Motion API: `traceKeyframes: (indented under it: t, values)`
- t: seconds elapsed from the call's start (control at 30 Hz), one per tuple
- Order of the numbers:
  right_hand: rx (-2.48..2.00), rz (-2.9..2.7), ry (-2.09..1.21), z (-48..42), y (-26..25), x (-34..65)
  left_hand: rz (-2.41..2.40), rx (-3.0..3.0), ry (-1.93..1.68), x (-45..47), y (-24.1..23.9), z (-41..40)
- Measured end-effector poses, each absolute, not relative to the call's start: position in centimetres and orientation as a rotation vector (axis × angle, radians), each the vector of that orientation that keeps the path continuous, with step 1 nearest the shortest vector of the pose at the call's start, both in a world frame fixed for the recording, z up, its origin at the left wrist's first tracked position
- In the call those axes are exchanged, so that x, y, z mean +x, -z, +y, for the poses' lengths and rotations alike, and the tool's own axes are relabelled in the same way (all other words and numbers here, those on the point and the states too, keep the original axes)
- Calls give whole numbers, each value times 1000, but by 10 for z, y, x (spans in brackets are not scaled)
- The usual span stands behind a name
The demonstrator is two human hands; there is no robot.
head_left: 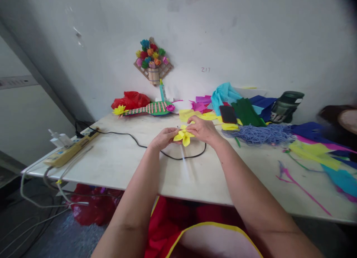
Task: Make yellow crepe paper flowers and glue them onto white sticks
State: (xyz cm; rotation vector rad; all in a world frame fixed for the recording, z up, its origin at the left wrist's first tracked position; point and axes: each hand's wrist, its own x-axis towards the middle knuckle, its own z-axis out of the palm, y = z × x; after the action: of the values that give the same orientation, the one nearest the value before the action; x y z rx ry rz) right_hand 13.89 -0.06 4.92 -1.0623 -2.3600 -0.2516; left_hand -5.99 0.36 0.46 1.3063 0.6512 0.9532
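Fingertips pinched shut, the left hand (pixel 165 138) grips a yellow paper flower (pixel 185 136) at its nine o'clock edge, the right hand (pixel 204 129) at its two o'clock. From the flower, held over the white table (pixel 119 163), a smartphone (pixel 228 114) lies toward two.

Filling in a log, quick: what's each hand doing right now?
Left hand: closed, holding the yellow flower at its left side.
Right hand: closed, fingertips on the same flower's upper right.

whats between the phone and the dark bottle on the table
In the head view, dark green paper, some light blue paper and dark blue paper lie between the phone and the dark bottle.
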Motion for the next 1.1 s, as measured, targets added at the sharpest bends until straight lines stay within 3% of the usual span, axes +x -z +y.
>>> traceKeyframes:
  t: [0.2, 0.4, 0.73, 1.1]
  values:
    - [-1026, -2281, 352, -1, -50, 139, 745, 1350, -996, -59, -4, 6]
    - [-1161, -1916, 512, -3, -44, 144, 888, 1401, -1287, -64, -8, 9]
    - [-1438, -2445, 248, 20, -6, 133, 1141, 1430, -1603, -69, -7, 20]
    - [-1592, -2426, 258, 16, 1, 125, 1329, 1551, -1699, -71, 5, 28]
